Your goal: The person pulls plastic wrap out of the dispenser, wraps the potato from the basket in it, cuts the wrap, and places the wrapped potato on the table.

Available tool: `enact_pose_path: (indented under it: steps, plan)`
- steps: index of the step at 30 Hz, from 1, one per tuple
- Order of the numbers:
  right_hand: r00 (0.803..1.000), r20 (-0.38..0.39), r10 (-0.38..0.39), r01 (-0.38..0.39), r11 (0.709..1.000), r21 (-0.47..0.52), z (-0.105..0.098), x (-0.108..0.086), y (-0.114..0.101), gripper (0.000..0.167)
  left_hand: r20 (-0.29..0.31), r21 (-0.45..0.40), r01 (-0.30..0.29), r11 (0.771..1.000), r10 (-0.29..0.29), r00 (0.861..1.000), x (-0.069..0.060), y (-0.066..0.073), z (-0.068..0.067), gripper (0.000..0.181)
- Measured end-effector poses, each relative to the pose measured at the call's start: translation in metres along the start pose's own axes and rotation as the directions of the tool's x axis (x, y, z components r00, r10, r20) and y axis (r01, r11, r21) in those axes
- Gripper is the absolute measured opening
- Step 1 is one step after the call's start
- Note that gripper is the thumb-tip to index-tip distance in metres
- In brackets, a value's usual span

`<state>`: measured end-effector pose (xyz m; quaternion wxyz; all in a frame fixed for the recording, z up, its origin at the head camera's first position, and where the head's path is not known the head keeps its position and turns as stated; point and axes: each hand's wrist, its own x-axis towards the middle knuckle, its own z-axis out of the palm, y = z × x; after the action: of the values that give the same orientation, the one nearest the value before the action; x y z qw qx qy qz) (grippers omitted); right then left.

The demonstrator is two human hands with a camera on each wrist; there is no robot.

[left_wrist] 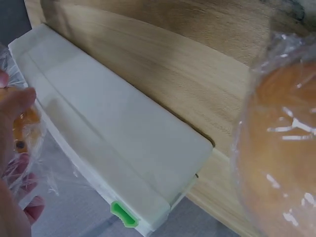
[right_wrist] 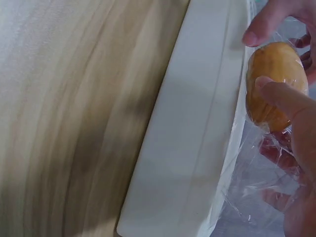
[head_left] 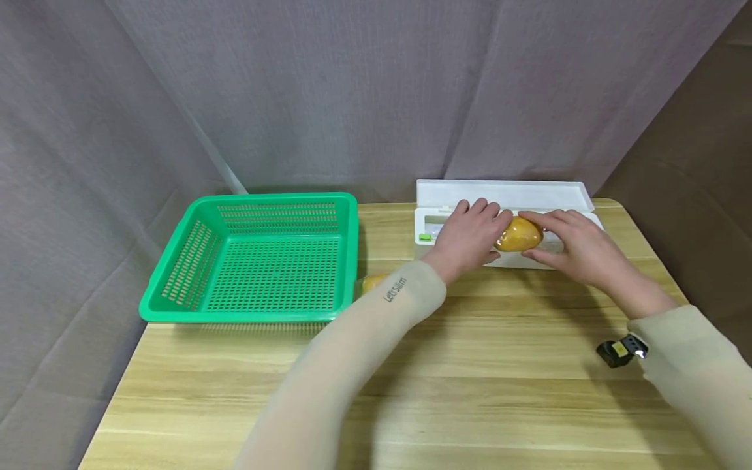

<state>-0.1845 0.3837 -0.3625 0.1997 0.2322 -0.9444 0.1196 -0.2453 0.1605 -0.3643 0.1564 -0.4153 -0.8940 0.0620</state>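
A yellow mango (head_left: 519,235) in clear cling film is held over the white cling film dispenser (head_left: 511,261). My right hand (head_left: 581,245) grips its right end, with the thumb (right_wrist: 276,94) on the near side in the right wrist view. Around the left end is my left hand (head_left: 472,235), fingers bent behind the fruit and thumb low at the front. Loose film (right_wrist: 242,182) spreads under the hands. The dispenser's lid (head_left: 505,194) stands up at the back, and a green slider (head_left: 425,237) sits at its left end.
A green plastic basket (head_left: 151,307) stands on the left of the wooden table (head_left: 499,391). Beside its right wall lies another wrapped mango (head_left: 371,282), partly hidden by the left sleeve but large in the left wrist view. Grey curtain (head_left: 329,91) hangs behind the table.
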Motion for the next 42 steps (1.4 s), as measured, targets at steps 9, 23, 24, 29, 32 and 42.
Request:
enact_pose_path:
  steps: [9, 23, 24, 29, 32, 42]
  plan:
    - [0.998, 0.059, 0.037, -0.036, 0.999, -0.016, -0.002, 0.001, 0.0, 0.075, -0.003, 0.038, -0.018, 0.999, 0.018, 1.0, 0.001, -0.001, 0.0, 0.058]
    - [0.997, -0.043, -0.057, 0.051, 0.991, -0.126, 0.014, 0.006, 0.003, 0.076, 0.032, -0.064, 0.012, 0.998, -0.01, 0.999, 0.006, -0.008, 0.003, 0.054]
    - [0.997, -0.047, -0.059, 0.053, 0.99, -0.129, 0.014, 0.006, 0.004, 0.076, 0.038, -0.068, 0.014, 0.998, -0.011, 0.999, 0.007, -0.007, 0.003, 0.054]
    - [0.996, -0.06, -0.071, 0.063, 0.989, -0.131, 0.013, 0.006, 0.009, 0.075, 0.077, -0.037, 0.012, 0.999, -0.009, 0.997, 0.007, -0.004, 0.0, 0.067]
    - [0.993, -0.069, -0.093, 0.083, 0.988, -0.132, 0.013, 0.007, 0.011, 0.076, 0.055, 0.004, 0.014, 1.0, -0.014, 0.998, 0.007, -0.001, 0.003, 0.074]
    - [0.99, -0.085, -0.117, 0.105, 0.987, -0.125, 0.001, 0.019, 0.016, 0.076, -0.157, 0.075, 0.051, 0.996, -0.038, 0.987, 0.015, -0.003, 0.002, 0.04]
